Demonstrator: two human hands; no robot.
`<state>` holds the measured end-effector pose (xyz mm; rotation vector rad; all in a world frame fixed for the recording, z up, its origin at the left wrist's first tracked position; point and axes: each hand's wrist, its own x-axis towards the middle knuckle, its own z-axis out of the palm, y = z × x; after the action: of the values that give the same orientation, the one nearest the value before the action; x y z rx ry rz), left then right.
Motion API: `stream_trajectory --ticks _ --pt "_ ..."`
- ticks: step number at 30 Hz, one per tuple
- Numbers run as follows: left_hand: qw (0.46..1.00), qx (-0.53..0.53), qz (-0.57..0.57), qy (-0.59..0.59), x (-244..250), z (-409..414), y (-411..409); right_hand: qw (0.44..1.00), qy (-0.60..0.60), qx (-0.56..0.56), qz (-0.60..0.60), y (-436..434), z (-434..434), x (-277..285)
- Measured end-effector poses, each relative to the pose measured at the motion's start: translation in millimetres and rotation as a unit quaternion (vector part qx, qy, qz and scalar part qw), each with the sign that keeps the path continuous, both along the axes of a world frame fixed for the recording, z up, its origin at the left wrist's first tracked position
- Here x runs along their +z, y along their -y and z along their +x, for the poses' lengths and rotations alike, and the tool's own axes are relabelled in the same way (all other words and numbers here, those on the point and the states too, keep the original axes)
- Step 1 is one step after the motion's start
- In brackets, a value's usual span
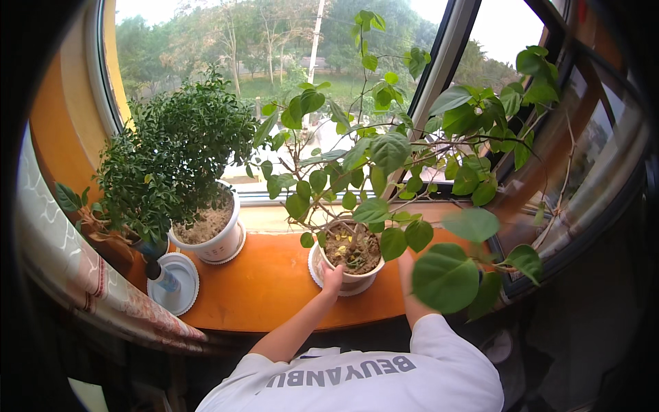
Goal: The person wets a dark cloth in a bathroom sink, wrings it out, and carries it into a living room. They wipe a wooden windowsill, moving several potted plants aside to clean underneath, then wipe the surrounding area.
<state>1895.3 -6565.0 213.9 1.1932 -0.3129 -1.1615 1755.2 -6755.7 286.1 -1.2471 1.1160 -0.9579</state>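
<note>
A white plastic flowerpot [355,277] with soil and a branching broad-leaved plant [389,151] stands on a white saucer on the wooden windowsill [267,288]. My left hand [332,277] grips the pot's near left rim, thumb on top. My right arm reaches to the pot's right side, where leaves hide the hand, so its hold cannot be told. Dry yellow leaves lie on the soil. To the left is a white pot [232,216] with a dense small-leaved bush [175,144], on its own scalloped saucer.
An empty-looking white saucer [188,296] with a bottle-like object [166,280] on it is at the left. A patterned curtain [103,283] hangs beside it. The window frame [437,77] rises behind, and an opened sash [587,129] at the right is near the long branches.
</note>
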Motion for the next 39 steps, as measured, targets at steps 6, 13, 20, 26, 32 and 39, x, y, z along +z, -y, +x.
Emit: stream_trajectory --ticks 6,13,20,26,32,39 --pt "0.994 0.085 0.024 0.070 -20 -16 -21 1.000 0.003 0.017 -0.010 -6 23 5" --pt "0.988 0.106 0.041 0.102 -3 -32 -52 1.000 0.006 0.019 -0.020 -25 29 6" --pt "0.984 0.063 0.073 0.152 12 -22 -61 1.000 0.013 -0.010 0.014 -69 16 -36" --pt "0.981 -0.001 0.080 0.176 30 -70 -52 0.989 -0.069 -0.039 -0.125 -42 -46 -79" --pt "0.950 -0.078 0.151 0.262 -4 -54 -22 0.989 -0.107 0.008 -0.101 -31 0 -49" --pt "0.954 -0.074 0.154 0.246 -17 -35 -4 0.988 -0.109 0.032 -0.105 -11 2 -74"
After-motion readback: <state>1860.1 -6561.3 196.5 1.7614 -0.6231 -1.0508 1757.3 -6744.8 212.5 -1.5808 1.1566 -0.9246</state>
